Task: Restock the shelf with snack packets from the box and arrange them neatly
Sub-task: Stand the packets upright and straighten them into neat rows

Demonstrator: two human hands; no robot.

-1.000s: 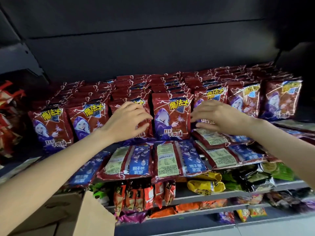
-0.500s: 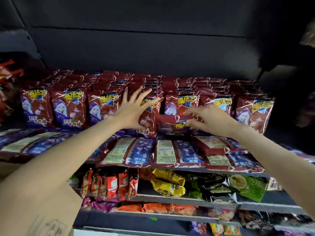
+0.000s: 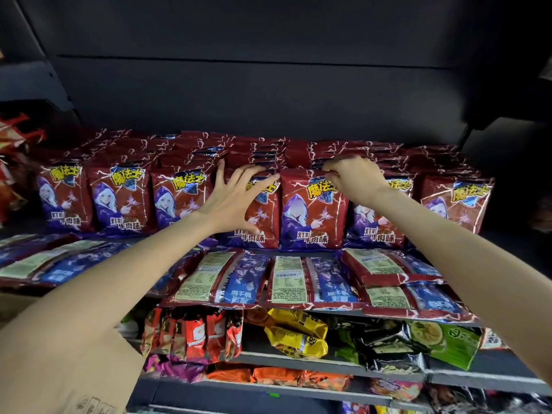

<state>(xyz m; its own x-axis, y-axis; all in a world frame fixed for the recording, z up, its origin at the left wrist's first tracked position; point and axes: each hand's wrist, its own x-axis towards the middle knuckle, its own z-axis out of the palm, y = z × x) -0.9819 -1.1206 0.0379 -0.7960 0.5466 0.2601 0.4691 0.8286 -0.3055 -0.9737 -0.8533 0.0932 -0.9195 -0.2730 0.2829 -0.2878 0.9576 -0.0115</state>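
Many red packets [image 3: 312, 209] already stand in rows; the left hand [image 3: 231, 201] presses one flat with fingers spread; the right hand [image 3: 354, 180] pinches another's top; the flat packets [image 3: 310, 279] in front seem left to stand up.

Both bare forearms reach up and forward, converging toward the middle. Left hand [image 3: 236, 201]: fingers straight and splayed wide, palm laid flat forward, thumb angled down and out, wrist roughly in line with the forearm. Right hand [image 3: 354, 179]: back of hand facing up, fingers curled downward with tips drawn together in a pinch, wrist bent slightly. Hands near each other, not touching.
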